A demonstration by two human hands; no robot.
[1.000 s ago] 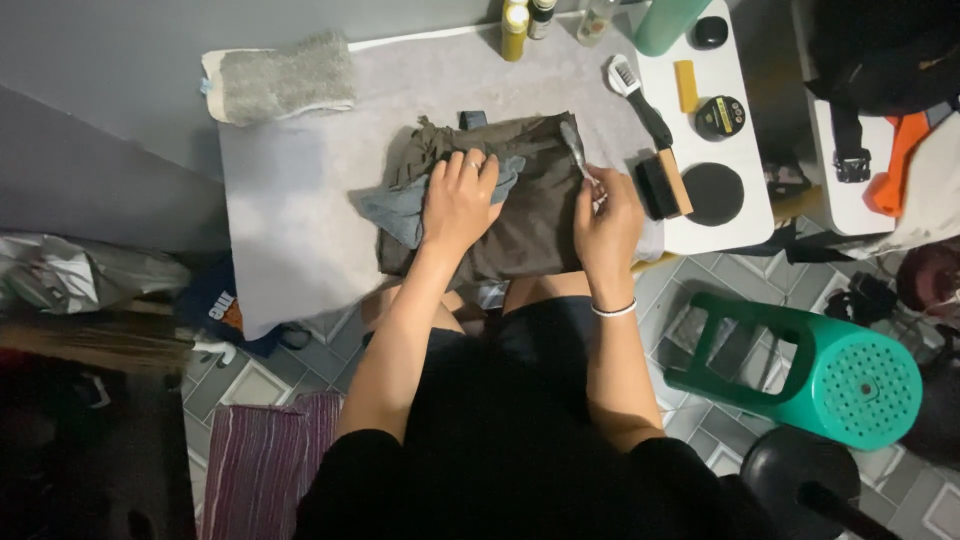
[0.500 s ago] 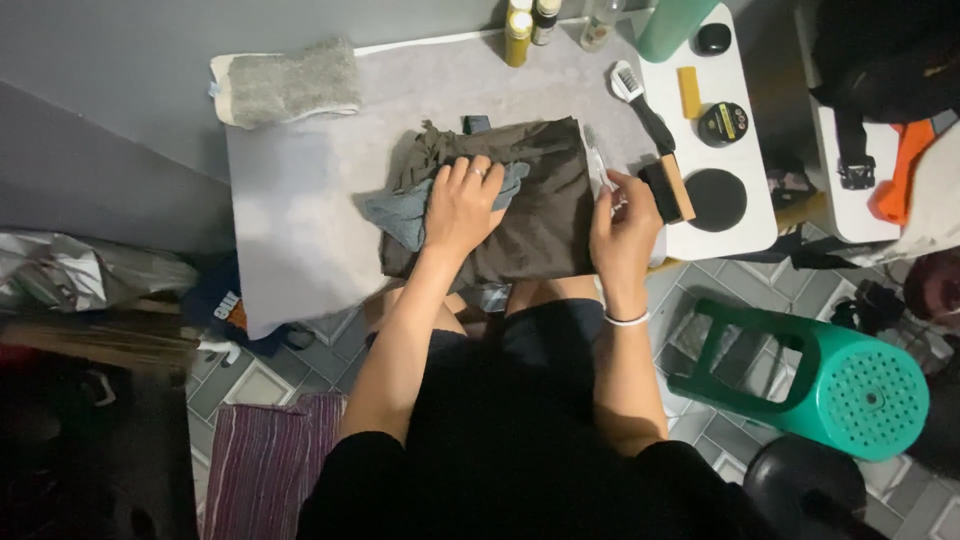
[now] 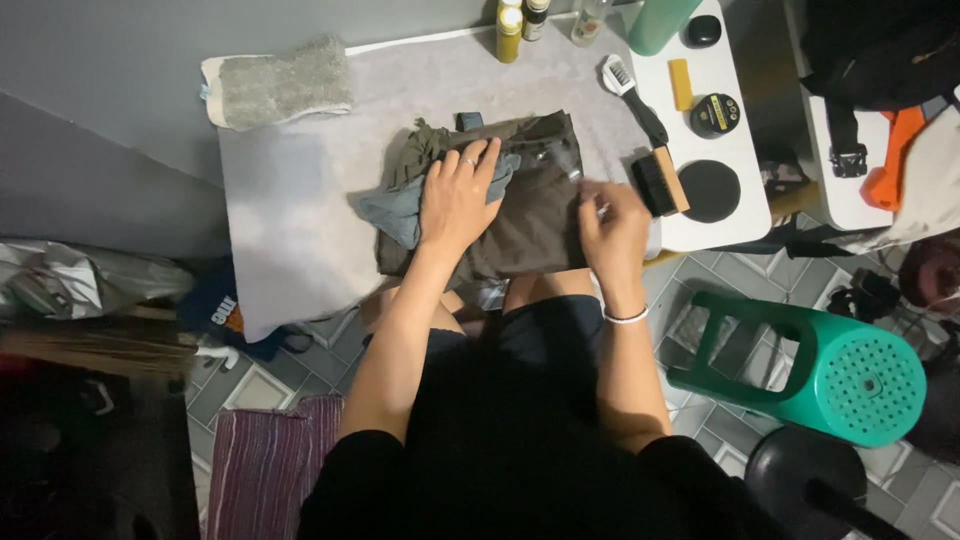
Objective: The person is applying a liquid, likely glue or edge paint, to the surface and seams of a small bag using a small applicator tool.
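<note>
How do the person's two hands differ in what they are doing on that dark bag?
The left hand lies flat, fingers spread, pressing a grey-blue cloth onto the dark olive bag; the right hand sits at the bag's right edge, blurred, fingers curled. The left hand wears a ring; the right arm wears a white wristband. Whether the right hand holds anything cannot be told. Both hands are bare and touch the same bag.

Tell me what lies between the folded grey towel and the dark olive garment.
Only bare grey mat lies between the grey towel and the olive garment, as the head view shows.
</note>
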